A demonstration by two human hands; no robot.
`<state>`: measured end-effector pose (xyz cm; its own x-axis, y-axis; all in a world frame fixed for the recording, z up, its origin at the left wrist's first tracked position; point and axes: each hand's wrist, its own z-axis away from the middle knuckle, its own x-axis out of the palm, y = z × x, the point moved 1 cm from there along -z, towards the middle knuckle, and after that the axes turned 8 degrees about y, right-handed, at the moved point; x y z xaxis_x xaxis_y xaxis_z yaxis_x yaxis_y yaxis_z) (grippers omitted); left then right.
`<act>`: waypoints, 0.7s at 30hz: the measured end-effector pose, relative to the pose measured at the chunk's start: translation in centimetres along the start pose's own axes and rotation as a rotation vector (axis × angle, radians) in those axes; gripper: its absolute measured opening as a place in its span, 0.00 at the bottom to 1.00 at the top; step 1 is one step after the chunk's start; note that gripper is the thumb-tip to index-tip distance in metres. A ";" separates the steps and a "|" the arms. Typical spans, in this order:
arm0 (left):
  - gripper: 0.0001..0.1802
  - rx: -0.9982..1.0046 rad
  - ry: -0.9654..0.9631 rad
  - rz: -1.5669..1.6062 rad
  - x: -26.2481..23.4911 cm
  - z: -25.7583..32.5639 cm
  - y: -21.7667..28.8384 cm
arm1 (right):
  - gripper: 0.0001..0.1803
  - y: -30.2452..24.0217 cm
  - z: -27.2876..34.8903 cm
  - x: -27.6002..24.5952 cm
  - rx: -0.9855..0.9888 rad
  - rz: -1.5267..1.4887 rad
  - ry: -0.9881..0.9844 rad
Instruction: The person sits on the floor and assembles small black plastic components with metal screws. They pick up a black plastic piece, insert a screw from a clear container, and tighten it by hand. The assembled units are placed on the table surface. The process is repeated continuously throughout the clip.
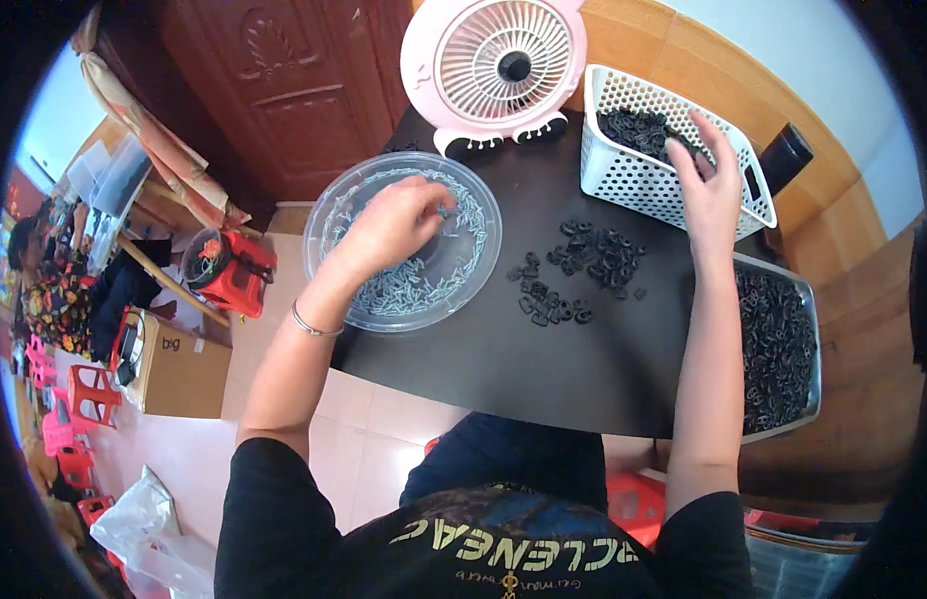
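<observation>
Left hand [412, 216] of yours curled over grey screws [409, 290] in round tub [442, 256], grip unclear; your right hand [711, 188], spread wide, at perforated basket [628, 180]; black clips [605, 262] lie between.

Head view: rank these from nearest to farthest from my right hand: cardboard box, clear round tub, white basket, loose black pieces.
From the right hand:
1. White basket: right at the hand, which is over it.
2. Loose black pieces: to its left, on the dark table.
3. Clear round tub: farther left, under the left hand.
4. Cardboard box: far left, beyond the table.
</observation>
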<state>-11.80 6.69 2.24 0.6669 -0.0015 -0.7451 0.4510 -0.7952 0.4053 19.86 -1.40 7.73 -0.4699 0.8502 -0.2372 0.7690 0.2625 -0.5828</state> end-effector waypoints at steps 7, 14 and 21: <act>0.05 0.096 -0.093 -0.077 1.4 0.4 0.8 | 0.12 -1.0 5.2 -1.1 0.058 -0.066 -0.159; 0.04 0.050 -0.130 -0.244 2.1 -0.1 1.7 | 0.09 0.1 7.1 -1.3 0.104 -0.097 -0.244; 0.07 0.073 -0.099 -0.174 2.1 -0.2 1.2 | 0.08 1.3 7.4 -1.7 0.203 -0.132 -0.214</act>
<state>-9.72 5.88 1.22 0.5201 0.0829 -0.8501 0.5079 -0.8303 0.2297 18.48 -5.92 1.65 -0.6573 0.6938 -0.2944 0.6028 0.2495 -0.7579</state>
